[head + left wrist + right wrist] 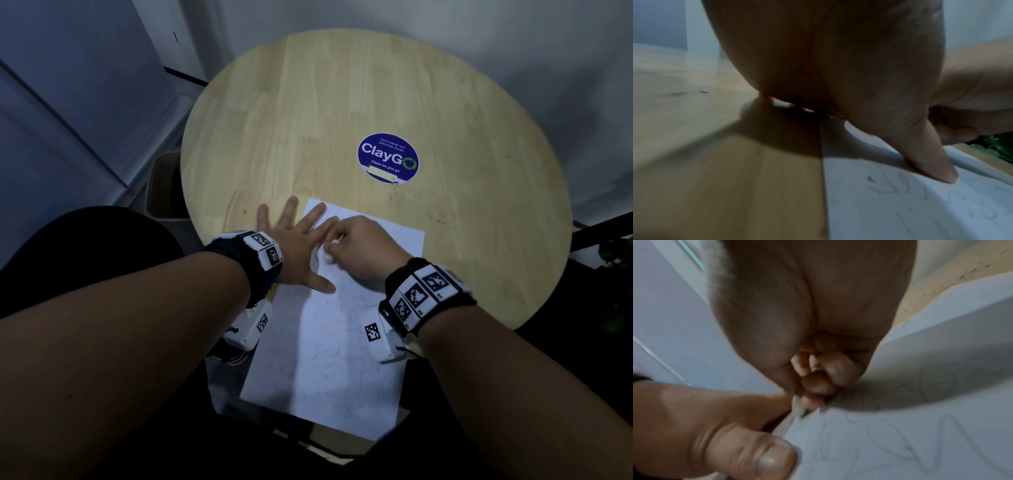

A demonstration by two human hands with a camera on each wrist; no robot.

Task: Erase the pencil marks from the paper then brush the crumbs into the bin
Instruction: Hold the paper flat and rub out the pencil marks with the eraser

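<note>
A white paper (pixel 329 359) with faint pencil scribbles lies on the round wooden table (pixel 308 120), its near end hanging over the table's edge. My left hand (pixel 294 240) lies flat with fingers spread, pressing the paper's upper left part; its thumb (pixel 931 162) bears down on the sheet (pixel 900 211). My right hand (pixel 359 246) is curled beside it and pinches a small white eraser (pixel 329 255) against the paper. In the right wrist view the curled fingers (pixel 818 378) hide most of the eraser. Dark crumbs (pixel 428 212) dot the table right of the sheet.
An open bin (pixel 164 185) stands on the floor by the table's left edge. A blue round ClayGo sticker (pixel 388 158) is stuck to the table beyond the paper. A dark chair (pixel 85 257) sits at the left. Walls close off the back.
</note>
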